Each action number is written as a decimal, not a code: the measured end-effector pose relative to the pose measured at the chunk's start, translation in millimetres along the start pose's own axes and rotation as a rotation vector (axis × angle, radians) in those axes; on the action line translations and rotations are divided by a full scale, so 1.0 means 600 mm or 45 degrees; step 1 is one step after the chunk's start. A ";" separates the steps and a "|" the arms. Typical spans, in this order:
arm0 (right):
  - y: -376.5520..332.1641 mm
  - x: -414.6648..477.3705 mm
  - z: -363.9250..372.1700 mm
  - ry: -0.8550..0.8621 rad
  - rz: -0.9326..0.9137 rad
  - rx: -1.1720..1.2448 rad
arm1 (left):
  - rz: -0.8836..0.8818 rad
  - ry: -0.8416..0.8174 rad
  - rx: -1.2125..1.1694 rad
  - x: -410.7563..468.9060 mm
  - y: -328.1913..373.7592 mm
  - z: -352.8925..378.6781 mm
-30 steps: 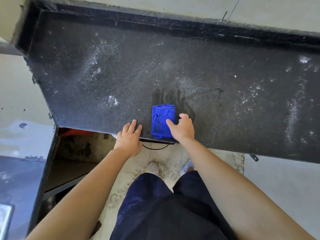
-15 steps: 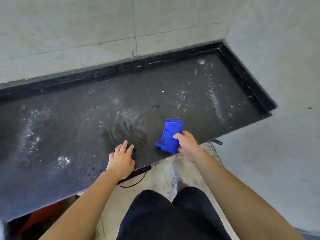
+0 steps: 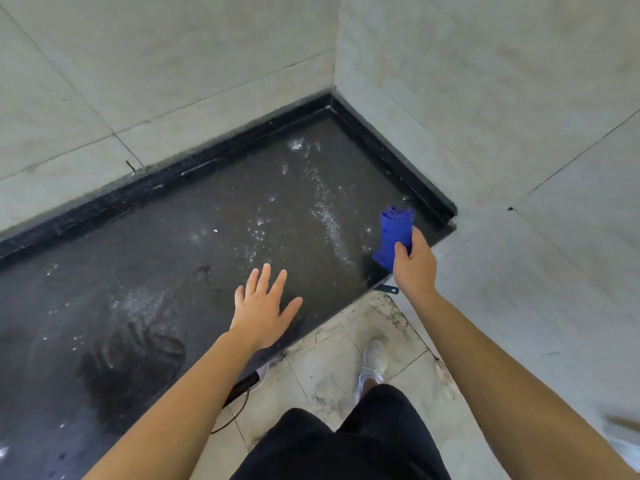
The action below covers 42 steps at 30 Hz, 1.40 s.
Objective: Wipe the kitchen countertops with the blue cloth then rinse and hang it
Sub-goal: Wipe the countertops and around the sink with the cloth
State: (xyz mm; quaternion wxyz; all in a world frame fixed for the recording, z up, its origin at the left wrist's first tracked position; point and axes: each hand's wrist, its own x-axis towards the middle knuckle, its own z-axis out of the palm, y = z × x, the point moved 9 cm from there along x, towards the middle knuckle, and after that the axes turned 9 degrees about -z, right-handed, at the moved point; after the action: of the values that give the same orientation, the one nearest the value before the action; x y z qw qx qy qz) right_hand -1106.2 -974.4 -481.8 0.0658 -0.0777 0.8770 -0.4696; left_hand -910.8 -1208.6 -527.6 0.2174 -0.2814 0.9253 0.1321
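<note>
Now the fingers [image 3: 401, 252] of the right hand [image 3: 414, 268] curl round the lower half of the blue cloth [image 3: 394, 233], thumb across its front, gripping it bunched into an upright roll whose ruffled top stands above the fist. The cloth is at the right end of the black countertop [image 3: 173, 258], near its front corner; whether its bottom edge touches the surface I cannot tell. The left hand [image 3: 263, 310] holds nothing: its fingers are straight and spread, palm down over the front part of the counter, well apart from the cloth. White speckled residue [image 3: 325, 216] streaks the surface between the hands, and a darker wet smear [image 3: 128, 358] lies left of the left forearm. A raised black edging [image 3: 391, 157] runs along the pale tiled walls [image 3: 485, 98]. Below, a white shoe [image 3: 372, 362] stands on dirty floor tiles [image 3: 322, 375], and a dark cable [image 3: 239, 403] hangs under the counter's edge
</note>
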 end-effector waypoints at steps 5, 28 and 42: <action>0.084 0.087 0.048 -0.540 -0.519 -0.726 | -0.174 -0.052 -0.038 0.086 0.100 0.036; 0.108 0.251 0.227 -0.453 -0.598 -0.964 | -0.314 0.267 -0.015 0.331 0.089 0.011; 0.119 0.322 0.219 -0.437 -0.547 -1.079 | -0.293 0.248 -0.007 0.355 0.083 0.041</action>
State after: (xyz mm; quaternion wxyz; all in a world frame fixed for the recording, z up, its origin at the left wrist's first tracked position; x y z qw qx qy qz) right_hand -1276.2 -1080.6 -621.7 0.0735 -0.3522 0.9314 -0.0556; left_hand -1090.3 -1258.2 -644.6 0.1395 -0.3976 0.9033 0.0808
